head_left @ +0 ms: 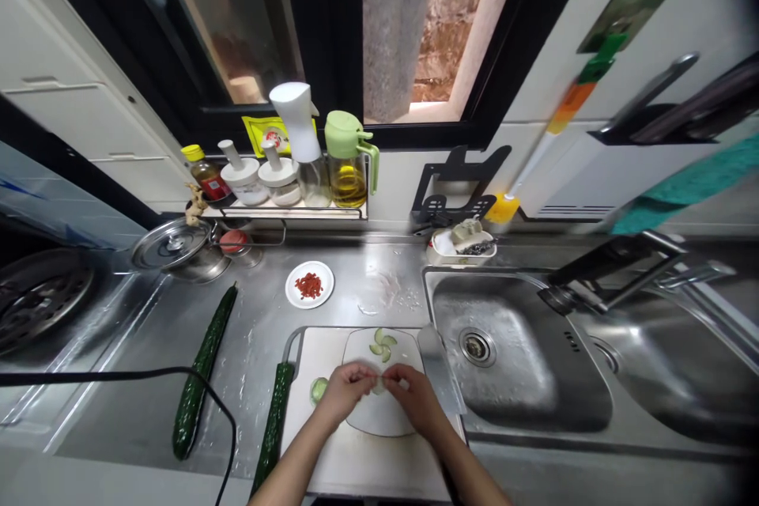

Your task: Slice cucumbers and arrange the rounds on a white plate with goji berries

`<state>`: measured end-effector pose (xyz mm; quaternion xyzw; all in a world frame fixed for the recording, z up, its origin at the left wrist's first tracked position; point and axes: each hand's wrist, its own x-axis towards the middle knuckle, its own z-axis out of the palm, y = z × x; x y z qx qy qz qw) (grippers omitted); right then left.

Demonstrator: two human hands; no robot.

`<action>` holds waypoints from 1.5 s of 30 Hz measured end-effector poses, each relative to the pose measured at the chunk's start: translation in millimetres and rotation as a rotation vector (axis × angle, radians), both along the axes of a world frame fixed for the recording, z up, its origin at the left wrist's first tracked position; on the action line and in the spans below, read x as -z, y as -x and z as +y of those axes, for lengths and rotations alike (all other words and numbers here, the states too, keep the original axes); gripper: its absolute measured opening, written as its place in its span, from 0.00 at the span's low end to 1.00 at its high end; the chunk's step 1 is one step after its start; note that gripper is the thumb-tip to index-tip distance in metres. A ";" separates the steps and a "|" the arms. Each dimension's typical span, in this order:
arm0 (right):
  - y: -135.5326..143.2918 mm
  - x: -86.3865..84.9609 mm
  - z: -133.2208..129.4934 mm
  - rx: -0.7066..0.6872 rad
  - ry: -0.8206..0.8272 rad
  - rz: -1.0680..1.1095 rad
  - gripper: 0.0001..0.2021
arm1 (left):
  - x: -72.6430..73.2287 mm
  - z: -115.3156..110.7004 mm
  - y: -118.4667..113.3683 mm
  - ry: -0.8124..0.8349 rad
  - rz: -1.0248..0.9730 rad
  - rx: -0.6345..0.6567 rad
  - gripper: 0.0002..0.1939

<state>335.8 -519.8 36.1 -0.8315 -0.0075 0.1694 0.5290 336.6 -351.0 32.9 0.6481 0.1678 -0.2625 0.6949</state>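
My left hand [351,391] and my right hand [412,395] meet over a white plate [379,423], fingertips pinched together on a thin, pale green cucumber slice [379,386], partly hidden by the fingers. Farther up the plate, several curved cucumber slices [383,345] lie in a pinwheel. Left of the plate, cut cucumber [319,389] rests on the white cutting board [332,466]. A broad-bladed knife [437,368] lies along the board's right side.
One whole cucumber [205,371] lies far left, another [276,419] beside the board. Behind stands a small dish [296,300] of red bits. A sink [522,364] is at right. A black cable [148,372] crosses the left; a shelf holds an oil jug [347,162].
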 end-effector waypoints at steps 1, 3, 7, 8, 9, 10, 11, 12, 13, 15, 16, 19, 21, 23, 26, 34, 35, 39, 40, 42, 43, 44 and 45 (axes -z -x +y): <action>-0.4 -4.6 -2.6 -0.004 -0.013 0.011 0.10 | 2.4 -3.3 -0.2 0.052 0.069 -0.013 0.19; -0.5 -14.5 -7.1 -0.017 -0.044 0.029 0.10 | 7.1 -9.8 0.2 0.153 0.236 -0.043 0.22; -0.7 -29.7 -17.0 -0.059 -0.092 0.062 0.10 | 11.9 -20.7 0.9 0.297 0.528 -0.008 0.23; -1.2 -31.4 -20.1 -0.070 -0.100 0.071 0.09 | 11.9 -22.6 0.6 0.332 0.568 0.016 0.21; -1.9 -32.1 -23.5 -0.082 -0.106 0.080 0.09 | 11.8 -24.2 0.1 0.369 0.591 0.037 0.19; -2.8 -32.0 -27.1 -0.094 -0.112 0.090 0.09 | 11.7 -25.5 -0.5 0.407 0.596 0.048 0.17; -3.8 -30.9 -30.7 -0.106 -0.116 0.099 0.09 | 11.8 -26.7 -1.2 0.439 0.584 0.048 0.16; -4.9 -29.1 -34.2 -0.115 -0.116 0.107 0.10 | 12.2 -27.8 -1.8 0.458 0.559 0.034 0.15; -6.2 -26.6 -37.6 -0.122 -0.112 0.114 0.10 | 13.0 -28.9 -2.4 0.460 0.526 0.007 0.16; -8.9 -20.1 -43.5 -0.125 -0.083 0.125 0.10 | 15.8 -31.1 -3.2 0.418 0.456 -0.057 0.18; -10.5 -16.5 -46.0 -0.125 -0.060 0.128 0.10 | 17.7 -32.3 -3.5 0.379 0.423 -0.083 0.18; -16.1 -6.3 -51.8 -0.126 0.040 0.129 0.09 | 23.8 -36.1 -4.0 0.214 0.299 -0.091 0.15; -20.6 -1.3 -54.2 -0.136 0.126 0.122 0.09 | 27.4 -39.0 -4.1 0.066 0.176 -0.057 0.10; -25.2 1.6 -55.5 -0.153 0.224 0.109 0.08 | 30.1 -42.1 -3.9 -0.045 0.082 -0.030 0.06; -30.6 1.8 -54.2 -0.182 0.391 0.072 0.08 | 31.2 -46.8 -3.4 -0.128 0.033 -0.016 0.03; -30.7 -7.6 -39.9 -0.243 0.768 -0.070 0.06 | 23.3 -56.1 -3.2 -0.679 -0.140 0.300 0.08; -30.2 -8.3 -38.9 -0.253 0.791 -0.084 0.06 | 22.3 -56.9 -3.1 -0.713 -0.139 0.324 0.08; -29.1 -8.6 -38.2 -0.288 0.854 -0.137 0.05 | 18.0 -59.3 -1.3 -0.780 -0.150 0.364 0.08; -29.1 -7.9 -38.7 -0.293 0.865 -0.147 0.05 | 16.7 -59.8 -0.6 -0.785 -0.154 0.365 0.08; -29.1 -6.0 -40.8 -0.295 0.880 -0.164 0.04 | 14.0 -60.7 0.6 -0.790 -0.151 0.363 0.08; -29.2 -5.0 -42.5 -0.291 0.887 -0.171 0.04 | 12.7 -61.0 1.1 -0.791 -0.144 0.358 0.08; -29.1 -4.3 -44.7 -0.282 0.893 -0.177 0.04 | 11.4 -61.1 1.4 -0.789 -0.136 0.354 0.08; -28.8 -4.0 -47.5 -0.270 0.900 -0.182 0.04 | 10.3 -61.1 1.7 -0.788 -0.131 0.350 0.07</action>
